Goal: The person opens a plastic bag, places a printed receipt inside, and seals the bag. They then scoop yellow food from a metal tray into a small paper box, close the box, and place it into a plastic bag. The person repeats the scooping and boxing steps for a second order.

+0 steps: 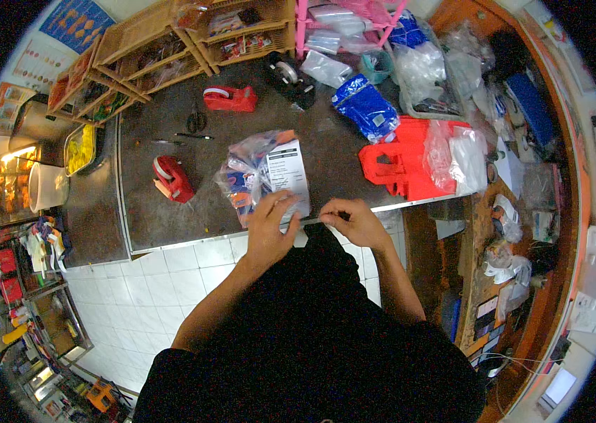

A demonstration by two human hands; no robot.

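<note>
A clear plastic bag (242,158) with orange and blue printed packaging inside lies near the front edge of the dark tabletop (213,211). On its right part is a white printed paper slip (286,169). My left hand (271,224) rests over the lower end of the slip and bag, fingers bent; whether it grips them is unclear. To its right, just over the table edge, my right hand (352,219) has thumb and forefinger brought together; whether something thin is between them cannot be made out.
Red tape dispensers (173,180) stand left and behind, near a pen (194,136) and scissors (196,121). A black dispenser (290,79), blue packet (365,108) and red bags (409,158) are at the back and right. Bamboo shelves (144,37) line the back.
</note>
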